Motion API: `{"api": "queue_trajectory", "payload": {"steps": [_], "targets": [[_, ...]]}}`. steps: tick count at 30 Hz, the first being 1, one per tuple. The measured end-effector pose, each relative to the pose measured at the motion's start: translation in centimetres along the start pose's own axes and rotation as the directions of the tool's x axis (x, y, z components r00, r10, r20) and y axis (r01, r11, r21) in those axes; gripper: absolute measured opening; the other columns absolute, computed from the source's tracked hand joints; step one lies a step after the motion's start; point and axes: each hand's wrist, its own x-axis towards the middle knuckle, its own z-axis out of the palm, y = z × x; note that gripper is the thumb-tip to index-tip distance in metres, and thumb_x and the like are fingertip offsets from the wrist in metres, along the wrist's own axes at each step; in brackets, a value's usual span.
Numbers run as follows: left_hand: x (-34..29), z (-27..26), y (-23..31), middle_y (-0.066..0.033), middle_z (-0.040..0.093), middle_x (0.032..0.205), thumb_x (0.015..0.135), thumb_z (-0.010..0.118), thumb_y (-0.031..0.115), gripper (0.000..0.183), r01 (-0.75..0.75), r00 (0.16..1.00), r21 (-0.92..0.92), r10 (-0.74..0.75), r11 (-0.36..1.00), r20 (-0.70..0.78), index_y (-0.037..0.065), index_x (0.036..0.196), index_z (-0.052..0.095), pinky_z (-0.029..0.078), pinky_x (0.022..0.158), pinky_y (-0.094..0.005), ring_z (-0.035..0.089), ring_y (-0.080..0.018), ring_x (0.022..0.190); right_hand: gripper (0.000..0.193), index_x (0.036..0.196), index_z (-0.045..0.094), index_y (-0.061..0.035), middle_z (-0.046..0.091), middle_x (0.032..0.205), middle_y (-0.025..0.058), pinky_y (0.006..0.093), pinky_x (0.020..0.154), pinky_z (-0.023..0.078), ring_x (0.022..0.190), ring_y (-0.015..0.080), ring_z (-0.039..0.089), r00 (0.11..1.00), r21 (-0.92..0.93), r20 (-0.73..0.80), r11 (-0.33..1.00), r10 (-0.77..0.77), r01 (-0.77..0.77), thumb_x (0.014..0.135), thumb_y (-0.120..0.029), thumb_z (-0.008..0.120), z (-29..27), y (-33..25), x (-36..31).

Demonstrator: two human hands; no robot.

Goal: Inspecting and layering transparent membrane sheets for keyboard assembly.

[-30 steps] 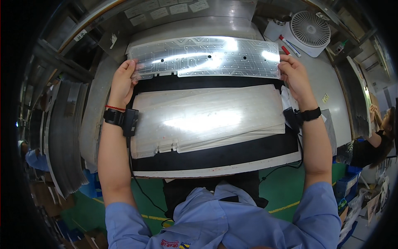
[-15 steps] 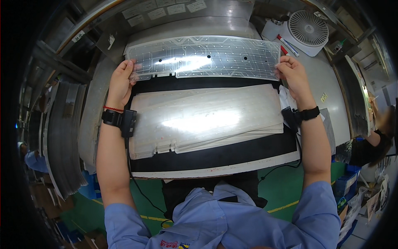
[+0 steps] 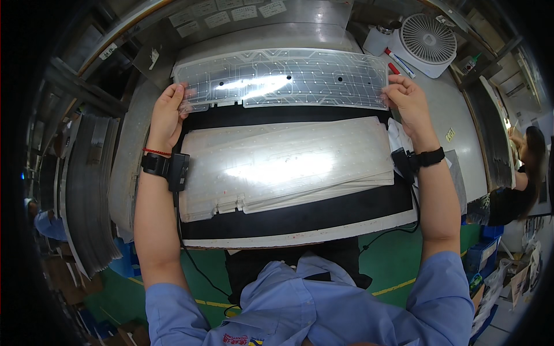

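A long transparent circuit sheet [image 3: 311, 86], with printed traces, small dots and a few dark round holes, spans the gap between my hands at the far side of the black mat [image 3: 277, 117]. My left hand [image 3: 169, 109] pinches its left end, thumb on top. At the opposite end, my right hand [image 3: 407, 101] grips the edge between thumb and fingers. Light glares off the middle of the sheet. Nearer to me lies a fanned, uneven stack of similar translucent sheets [image 3: 288, 147], with small notched tabs along the front edge.
A white fan [image 3: 428, 38] stands at the back right, with red and white markers [image 3: 399, 62] beside it. Tall stacks of sheets [image 3: 89, 184] rise at the left. Cables hang from both wrist straps. Another person [image 3: 522, 179] is at the far right.
The held circuit sheet and both hands have hardly moved; the sheet has shifted very slightly. At the far right, the other person has changed posture.
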Motion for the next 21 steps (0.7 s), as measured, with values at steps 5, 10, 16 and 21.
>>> {"api": "queue_trajectory", "payload": {"steps": [5, 10, 16, 21], "targets": [[0.07, -0.07, -0.05, -0.0006, 0.064, 0.091, 0.101, 0.049, 0.025, 0.024, -0.001, 1.000, 0.001, 0.001, 1.000, 0.003, 0.005, 0.111, 0.057, 0.037, 0.051, -0.0152, 0.046, -0.0012, 0.061, 0.034, 0.116, 0.052, 0.0044, 0.068, 0.084, 0.0055, 0.0218, 0.067, 0.049, 0.072, 0.0095, 0.063, 1.000, 0.005, -0.011, 1.000, -0.002, 0.002, 0.084, -0.002, 0.061, 0.10, -0.04, -0.03], [0.00, 0.01, 0.06, -0.0009, 0.064, 0.092, 0.101, 0.048, 0.026, 0.025, 0.000, 1.000, 0.013, 0.000, 1.000, -0.010, 0.004, 0.112, 0.056, 0.036, 0.051, -0.0157, 0.046, -0.0015, 0.061, 0.035, 0.116, 0.052, 0.0044, 0.068, 0.085, 0.0060, 0.0226, 0.069, 0.049, 0.073, 0.0100, 0.063, 1.000, -0.013, -0.015, 1.000, 0.006, -0.006, 0.084, -0.002, 0.061, 0.03, -0.04, 0.03], [-0.05, 0.14, 0.12, -0.0011, 0.063, 0.092, 0.101, 0.048, 0.026, 0.026, 0.002, 1.000, 0.023, -0.001, 1.000, -0.024, 0.004, 0.113, 0.056, 0.036, 0.051, -0.0159, 0.045, -0.0016, 0.061, 0.035, 0.116, 0.053, 0.0048, 0.069, 0.085, 0.0064, 0.0227, 0.069, 0.049, 0.073, 0.0104, 0.063, 1.000, -0.009, -0.014, 1.000, 0.013, -0.013, 0.083, -0.003, 0.062, 0.09, -0.18, 0.00], [0.07, 0.02, 0.01, -0.0011, 0.063, 0.092, 0.101, 0.048, 0.026, 0.027, -0.001, 1.000, 0.018, 0.002, 1.000, -0.006, 0.003, 0.113, 0.056, 0.036, 0.052, -0.0159, 0.045, -0.0018, 0.061, 0.036, 0.117, 0.052, 0.0054, 0.069, 0.086, 0.0064, 0.0228, 0.070, 0.049, 0.073, 0.0106, 0.063, 1.000, -0.023, -0.006, 1.000, 0.006, -0.007, 0.083, -0.004, 0.063, 0.04, -0.24, -0.04]]}}
